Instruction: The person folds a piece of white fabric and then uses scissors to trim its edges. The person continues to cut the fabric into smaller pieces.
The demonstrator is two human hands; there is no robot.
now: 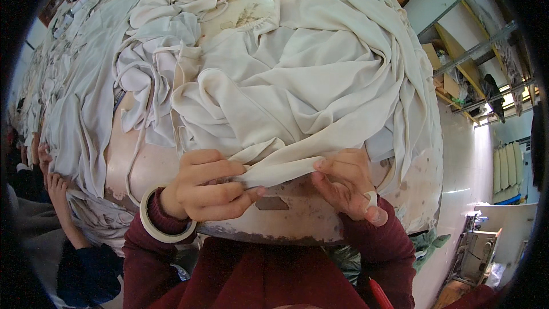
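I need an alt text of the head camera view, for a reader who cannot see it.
A person's left hand and right hand hold cream fabric between them at the near edge of a table. More pale cloth covers much of it; a cream ring circles the left wrist.

Cream fabric (283, 172) in both hands (211, 187)

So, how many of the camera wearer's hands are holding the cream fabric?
2: the left hand and the right hand, each pinching the near edge of the cream fabric. Neither is hidden.
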